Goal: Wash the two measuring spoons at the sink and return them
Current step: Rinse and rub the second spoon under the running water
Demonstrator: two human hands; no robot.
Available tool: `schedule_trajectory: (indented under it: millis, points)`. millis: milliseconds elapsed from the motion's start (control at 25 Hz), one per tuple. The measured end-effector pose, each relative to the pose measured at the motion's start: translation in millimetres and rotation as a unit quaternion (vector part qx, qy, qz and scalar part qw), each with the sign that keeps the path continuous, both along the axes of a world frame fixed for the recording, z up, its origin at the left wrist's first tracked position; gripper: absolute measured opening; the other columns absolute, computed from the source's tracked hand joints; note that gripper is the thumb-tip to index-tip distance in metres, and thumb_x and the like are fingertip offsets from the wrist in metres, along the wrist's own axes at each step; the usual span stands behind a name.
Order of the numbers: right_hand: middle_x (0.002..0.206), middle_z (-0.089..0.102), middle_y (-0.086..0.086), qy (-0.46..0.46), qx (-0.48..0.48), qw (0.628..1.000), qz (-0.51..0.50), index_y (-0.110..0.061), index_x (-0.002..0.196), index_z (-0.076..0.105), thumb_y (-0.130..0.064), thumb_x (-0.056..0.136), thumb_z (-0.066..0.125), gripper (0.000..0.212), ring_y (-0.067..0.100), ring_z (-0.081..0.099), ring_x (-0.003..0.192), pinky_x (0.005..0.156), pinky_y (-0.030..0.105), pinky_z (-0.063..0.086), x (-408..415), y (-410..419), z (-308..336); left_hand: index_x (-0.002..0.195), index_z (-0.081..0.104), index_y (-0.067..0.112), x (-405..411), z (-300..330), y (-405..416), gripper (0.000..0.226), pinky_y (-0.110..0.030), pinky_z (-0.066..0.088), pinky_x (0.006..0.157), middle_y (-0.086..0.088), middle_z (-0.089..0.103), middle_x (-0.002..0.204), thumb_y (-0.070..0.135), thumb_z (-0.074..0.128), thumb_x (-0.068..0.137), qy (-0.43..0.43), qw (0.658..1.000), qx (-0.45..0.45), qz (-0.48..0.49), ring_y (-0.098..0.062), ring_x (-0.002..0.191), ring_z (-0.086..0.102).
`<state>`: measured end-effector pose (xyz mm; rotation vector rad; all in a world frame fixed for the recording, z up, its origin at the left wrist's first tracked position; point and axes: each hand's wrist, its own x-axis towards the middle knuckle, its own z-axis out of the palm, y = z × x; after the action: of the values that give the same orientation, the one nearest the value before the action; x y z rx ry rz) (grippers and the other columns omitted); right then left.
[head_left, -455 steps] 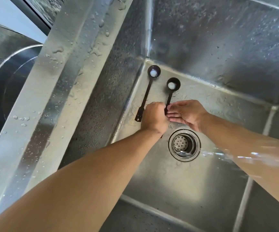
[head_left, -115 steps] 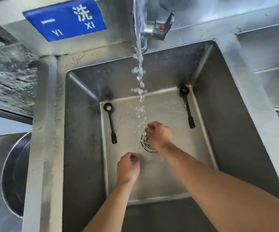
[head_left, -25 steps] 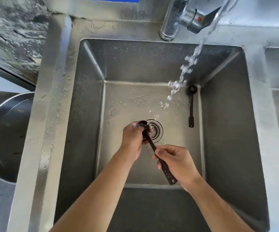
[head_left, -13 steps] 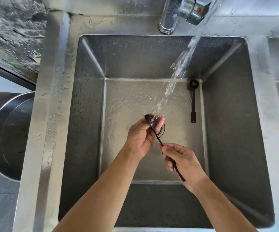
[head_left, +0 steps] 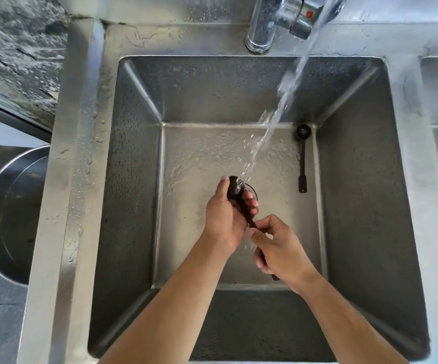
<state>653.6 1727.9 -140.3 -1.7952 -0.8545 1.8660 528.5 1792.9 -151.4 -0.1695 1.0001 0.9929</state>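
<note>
Head view: both my hands held one black measuring spoon (head_left: 240, 203) under the running water.

My left hand (head_left: 225, 214) had its grip closed around the spoon's bowl end, thumb and fingers curled about it, while my right hand (head_left: 278, 248) pinched the handle lower down, its fingers curled, the handle's tip poking out below my palm. The stream of water (head_left: 278, 106) fell slantwise from the faucet (head_left: 270, 19) and struck the spoon's bowl just above the drain (head_left: 253, 191), which my left hand mostly hid. The second measuring spoon (head_left: 302, 158) lay flat on the sink floor along the right wall, bowl toward the back corner, well apart from my hands. Around them stood the steel sink (head_left: 134, 179); a round metal basin (head_left: 10, 211) sat left of it, beyond the wet rim.
</note>
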Motion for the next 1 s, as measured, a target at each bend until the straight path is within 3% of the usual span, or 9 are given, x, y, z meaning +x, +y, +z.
schedule_trajectory:
  millis: [120,200,320,400,520,640,720,880,1000]
  points:
    - [0.075,0.067,0.003,-0.105,0.088,0.989,0.056,-0.023,0.093,0.051,-0.021,0.101,0.055,0.010,0.011,0.048,0.043,0.040,0.030,0.038,0,3,-3,0.092,0.056,0.007,4,-2,11,0.038,-0.031,0.045,0.048,-0.009,0.056,0.064,0.043,0.050,0.102,0.088,0.996,-0.019,-0.011,-0.024,0.054,0.054]
    - [0.078,0.068,0.002,-0.160,0.136,0.972,0.110,-0.028,0.092,0.049,-0.025,0.101,0.054,0.011,0.004,0.047,0.043,0.040,0.026,0.038,-3,2,-2,0.083,0.053,0.009,-4,-4,25,0.031,-0.028,0.042,0.042,-0.008,0.052,0.055,0.036,0.054,0.097,0.118,0.991,-0.064,-0.015,-0.023,0.045,0.052]
    - [0.068,0.065,0.002,-0.161,0.171,0.967,0.099,-0.030,0.092,0.049,-0.038,0.102,0.050,0.012,0.004,0.047,0.042,0.039,0.021,0.035,-8,-2,-1,0.065,0.044,0.012,-17,-2,37,0.027,-0.022,0.038,0.041,-0.007,0.045,0.047,0.023,0.052,0.089,0.078,0.992,-0.093,-0.037,-0.020,0.038,0.044]
    - [0.063,0.062,-0.001,-0.183,0.187,0.963,0.067,-0.032,0.093,0.053,-0.044,0.102,0.047,0.016,0.006,0.052,0.047,0.043,0.022,0.038,-8,-4,-1,0.060,0.050,0.012,-22,-2,35,0.031,-0.028,0.046,0.048,-0.009,0.049,0.054,0.022,0.054,0.089,0.065,0.994,-0.044,-0.078,-0.023,0.046,0.050]
    - [0.059,0.060,-0.003,-0.245,0.201,0.947,0.057,-0.029,0.091,0.064,-0.036,0.101,0.053,0.016,0.011,0.052,0.050,0.046,0.028,0.042,2,-7,-2,0.086,0.069,-0.001,-31,0,30,0.021,-0.041,0.059,0.065,-0.018,0.063,0.071,0.013,0.057,0.095,0.094,0.977,0.052,-0.182,-0.031,0.064,0.063]
    - [0.059,0.066,-0.003,-0.278,0.189,0.940,0.059,-0.025,0.081,0.068,-0.033,0.098,0.061,0.020,0.013,0.061,0.051,0.050,0.038,0.054,9,-7,-2,0.101,0.066,-0.002,-29,-8,24,0.013,-0.040,0.062,0.067,-0.017,0.068,0.078,0.008,0.058,0.100,0.194,0.947,0.121,-0.224,-0.032,0.068,0.069]
    - [0.059,0.069,-0.002,-0.238,0.161,0.957,0.047,-0.023,0.080,0.067,-0.030,0.098,0.063,0.020,0.011,0.067,0.050,0.051,0.041,0.059,6,-9,0,0.102,0.068,0.002,-24,-12,18,0.015,-0.040,0.062,0.070,-0.016,0.067,0.083,0.001,0.052,0.102,0.229,0.938,0.159,-0.205,-0.031,0.073,0.070]
    - [0.063,0.070,0.003,-0.121,0.084,0.989,0.022,-0.016,0.082,0.061,-0.028,0.100,0.060,0.021,0.017,0.067,0.044,0.038,0.033,0.053,-7,-6,3,0.107,0.066,-0.005,-16,-20,15,0.038,-0.044,0.061,0.076,-0.023,0.067,0.091,-0.022,0.035,0.093,0.128,0.985,0.106,-0.055,-0.034,0.080,0.069]
    - [0.057,0.065,-0.001,-0.148,0.132,0.980,0.037,-0.021,0.078,0.057,-0.031,0.099,0.060,0.023,0.008,0.052,0.042,0.042,0.025,0.044,-11,-4,1,0.103,0.066,-0.005,-11,-20,14,0.026,-0.037,0.062,0.069,-0.026,0.072,0.094,-0.015,0.043,0.096,0.086,0.993,0.079,-0.001,-0.035,0.078,0.073]
